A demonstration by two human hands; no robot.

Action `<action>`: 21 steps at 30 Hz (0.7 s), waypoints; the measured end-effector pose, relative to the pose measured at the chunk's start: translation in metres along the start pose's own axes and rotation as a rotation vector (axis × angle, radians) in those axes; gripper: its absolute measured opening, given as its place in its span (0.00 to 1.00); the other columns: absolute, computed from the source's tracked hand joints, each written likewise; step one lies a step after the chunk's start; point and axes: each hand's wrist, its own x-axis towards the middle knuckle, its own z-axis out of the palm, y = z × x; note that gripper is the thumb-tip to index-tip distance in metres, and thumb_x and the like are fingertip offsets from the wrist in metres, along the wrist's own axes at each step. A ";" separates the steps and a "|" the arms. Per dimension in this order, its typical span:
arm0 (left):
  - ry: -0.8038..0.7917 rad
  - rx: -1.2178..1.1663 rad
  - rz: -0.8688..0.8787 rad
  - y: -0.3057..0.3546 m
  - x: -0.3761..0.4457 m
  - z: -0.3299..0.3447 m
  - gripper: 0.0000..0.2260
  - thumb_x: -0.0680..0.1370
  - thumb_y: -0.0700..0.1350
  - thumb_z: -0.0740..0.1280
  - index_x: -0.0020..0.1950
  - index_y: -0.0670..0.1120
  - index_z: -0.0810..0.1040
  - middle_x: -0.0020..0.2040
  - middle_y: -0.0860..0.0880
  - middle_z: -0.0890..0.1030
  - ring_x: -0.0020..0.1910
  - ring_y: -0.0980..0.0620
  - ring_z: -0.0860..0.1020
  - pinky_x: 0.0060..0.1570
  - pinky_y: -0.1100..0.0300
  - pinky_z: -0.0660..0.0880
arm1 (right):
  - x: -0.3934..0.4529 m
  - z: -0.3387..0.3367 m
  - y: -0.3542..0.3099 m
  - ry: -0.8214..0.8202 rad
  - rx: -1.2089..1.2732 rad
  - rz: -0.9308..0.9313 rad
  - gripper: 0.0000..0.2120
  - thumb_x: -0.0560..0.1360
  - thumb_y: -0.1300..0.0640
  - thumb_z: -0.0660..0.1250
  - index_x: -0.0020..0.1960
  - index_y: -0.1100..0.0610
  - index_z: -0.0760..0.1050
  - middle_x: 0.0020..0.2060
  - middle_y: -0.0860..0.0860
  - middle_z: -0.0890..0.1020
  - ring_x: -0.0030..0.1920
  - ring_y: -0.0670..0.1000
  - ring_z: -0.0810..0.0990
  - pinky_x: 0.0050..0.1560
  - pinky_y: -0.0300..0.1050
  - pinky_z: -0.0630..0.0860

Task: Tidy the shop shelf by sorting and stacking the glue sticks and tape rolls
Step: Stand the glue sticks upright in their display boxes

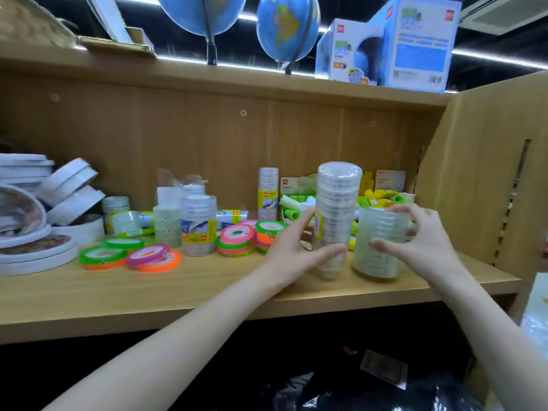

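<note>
The left hand [292, 244] holds the tall wrapped stack of clear tape rolls [336, 215] in its grip, thumb in front and fingers curled behind, and the stack stands upright on the wooden shelf [207, 289]. Just to the right of this grip stands a shorter stack of clear tape rolls [381, 241]. The right hand [421, 238] grips it from the right side, with the fingers curled over its top edge and the thumb on its front. The two stacks are just beside each other. Behind both grips lie the green and yellow glue sticks [373, 197] in a loose heap. To the left of the left grip lie the flat neon tape rolls [237, 235], and further left the white tape rolls [71, 185].
</note>
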 end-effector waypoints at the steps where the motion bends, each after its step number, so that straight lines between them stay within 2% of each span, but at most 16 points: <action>1: 0.040 -0.005 -0.010 0.001 -0.007 -0.009 0.29 0.63 0.59 0.73 0.61 0.54 0.72 0.46 0.55 0.77 0.39 0.64 0.74 0.44 0.64 0.74 | -0.005 0.008 -0.009 -0.052 0.025 -0.030 0.25 0.60 0.62 0.79 0.49 0.45 0.72 0.56 0.52 0.67 0.57 0.55 0.73 0.62 0.54 0.71; 4: 0.145 0.034 -0.025 0.004 -0.029 -0.052 0.27 0.64 0.58 0.73 0.61 0.58 0.72 0.48 0.52 0.79 0.41 0.58 0.76 0.46 0.63 0.74 | -0.015 0.035 -0.038 -0.185 0.095 -0.147 0.26 0.59 0.62 0.79 0.46 0.41 0.71 0.54 0.49 0.69 0.59 0.52 0.73 0.60 0.51 0.73; 6: 0.216 0.094 -0.059 0.006 -0.044 -0.089 0.25 0.65 0.57 0.75 0.60 0.61 0.71 0.50 0.51 0.78 0.42 0.58 0.76 0.44 0.66 0.74 | -0.018 0.054 -0.057 -0.277 0.159 -0.201 0.25 0.60 0.61 0.79 0.47 0.41 0.72 0.54 0.47 0.72 0.57 0.50 0.75 0.58 0.47 0.75; 8: 0.294 0.162 -0.106 0.006 -0.061 -0.130 0.27 0.63 0.62 0.75 0.58 0.58 0.72 0.50 0.51 0.79 0.41 0.60 0.77 0.41 0.69 0.74 | -0.020 0.076 -0.073 -0.346 0.213 -0.259 0.24 0.61 0.60 0.79 0.48 0.42 0.72 0.55 0.48 0.73 0.56 0.49 0.76 0.56 0.46 0.76; 11: 0.391 0.268 -0.189 0.007 -0.088 -0.182 0.33 0.60 0.67 0.71 0.62 0.57 0.71 0.51 0.57 0.79 0.45 0.62 0.78 0.45 0.62 0.75 | -0.024 0.109 -0.097 -0.393 0.232 -0.343 0.24 0.62 0.58 0.79 0.48 0.40 0.70 0.55 0.45 0.73 0.56 0.47 0.76 0.56 0.46 0.76; 13: 0.440 0.297 -0.250 0.005 -0.107 -0.211 0.30 0.59 0.64 0.69 0.59 0.57 0.72 0.48 0.59 0.80 0.44 0.60 0.77 0.42 0.62 0.73 | -0.025 0.128 -0.110 -0.401 0.215 -0.389 0.23 0.62 0.56 0.78 0.50 0.43 0.70 0.55 0.47 0.71 0.55 0.46 0.74 0.55 0.46 0.76; 15: 0.474 0.327 -0.338 -0.003 -0.126 -0.234 0.28 0.58 0.65 0.70 0.55 0.57 0.75 0.46 0.55 0.82 0.43 0.54 0.79 0.40 0.58 0.74 | -0.026 0.145 -0.121 -0.399 0.180 -0.407 0.24 0.63 0.56 0.78 0.54 0.47 0.70 0.56 0.49 0.69 0.55 0.44 0.71 0.59 0.46 0.73; 18: 0.484 0.384 -0.424 -0.019 -0.147 -0.251 0.35 0.53 0.74 0.69 0.55 0.59 0.75 0.53 0.53 0.82 0.51 0.50 0.80 0.54 0.48 0.77 | -0.029 0.168 -0.136 -0.393 0.146 -0.396 0.27 0.64 0.55 0.77 0.59 0.52 0.71 0.59 0.52 0.65 0.59 0.47 0.69 0.64 0.46 0.69; 21: 0.484 0.509 -0.443 -0.027 -0.148 -0.250 0.37 0.60 0.70 0.71 0.64 0.54 0.70 0.59 0.52 0.79 0.53 0.49 0.79 0.59 0.46 0.73 | -0.037 0.188 -0.147 -0.357 0.112 -0.403 0.28 0.66 0.53 0.75 0.63 0.53 0.69 0.61 0.52 0.63 0.62 0.50 0.69 0.64 0.36 0.62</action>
